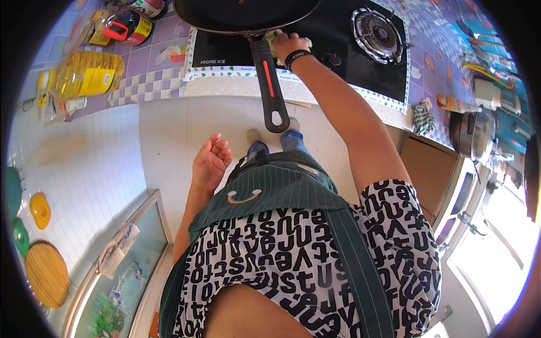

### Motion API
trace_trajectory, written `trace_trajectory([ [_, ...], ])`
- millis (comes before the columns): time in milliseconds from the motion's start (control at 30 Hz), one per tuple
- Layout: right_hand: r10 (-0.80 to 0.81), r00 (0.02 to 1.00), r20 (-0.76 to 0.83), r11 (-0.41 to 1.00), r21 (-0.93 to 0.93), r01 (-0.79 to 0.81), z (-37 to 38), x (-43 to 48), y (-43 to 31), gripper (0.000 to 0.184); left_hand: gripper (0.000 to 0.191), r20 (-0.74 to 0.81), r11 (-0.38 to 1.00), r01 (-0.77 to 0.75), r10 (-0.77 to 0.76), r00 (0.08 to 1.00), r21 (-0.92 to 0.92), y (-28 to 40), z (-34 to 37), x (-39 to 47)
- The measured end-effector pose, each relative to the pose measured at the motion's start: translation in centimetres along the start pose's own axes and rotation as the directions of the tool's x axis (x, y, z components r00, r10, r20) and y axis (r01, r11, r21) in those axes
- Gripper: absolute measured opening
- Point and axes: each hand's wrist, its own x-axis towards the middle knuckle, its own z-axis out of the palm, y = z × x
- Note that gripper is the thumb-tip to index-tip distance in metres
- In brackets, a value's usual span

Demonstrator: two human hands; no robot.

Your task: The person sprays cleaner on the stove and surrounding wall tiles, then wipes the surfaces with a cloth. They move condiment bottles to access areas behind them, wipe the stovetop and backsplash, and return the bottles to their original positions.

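Note:
My right hand (291, 44) reaches forward and presses a pale crumpled cloth (273, 39) on the black glass gas stove (234, 48). Part of the cloth is hidden beneath my fingers. Just left of that hand, a dark frying pan (245, 14) sits over the stove, partly cut off by the upper edge of the view. Its black handle (270, 84) with a red stripe juts towards me past the counter edge. Holding nothing, my left hand (212, 162) hangs in front of my green striped apron (279, 181), fingers loosely curled and a little apart.
A burner (378, 31) and a control knob (331, 60) lie right of my hand. Leftward stand a large oil jug (86, 75) and a dark bottle with a red handle (129, 27). A checked cloth (423, 118) and a pot (463, 133) are at the right.

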Motion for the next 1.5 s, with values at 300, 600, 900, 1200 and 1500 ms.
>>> trace_trajectory([
  [300,-0.082,0.996,0.026,0.994,0.080,0.079,1.8,-7.5,0.7,0.020,0.031,0.044,0.991,0.049,-0.055,0.997,0.122,1.7,2.5,1.7],
  [600,0.321,0.860,0.397,0.853,0.272,-0.445,-6.6,-18.3,9.4,0.032,0.031,0.034,0.991,0.128,-0.130,0.991,0.038,2.4,-0.7,2.0],
  [900,0.096,0.980,-0.174,0.982,0.179,-0.064,1.1,-7.0,-4.7,0.036,0.031,0.040,0.973,0.168,-0.176,0.984,0.156,3.6,1.0,2.8],
  [1200,0.450,0.892,0.035,0.890,0.060,-0.451,7.0,-19.5,12.4,0.054,0.031,0.061,0.980,0.150,-0.159,0.985,0.132,3.4,-0.2,2.4],
  [1500,0.266,0.869,-0.418,0.964,0.112,-0.241,7.1,-18.2,19.2,0.048,0.030,0.075,0.989,0.132,-0.136,0.988,0.062,0.3,1.9,4.0],
])
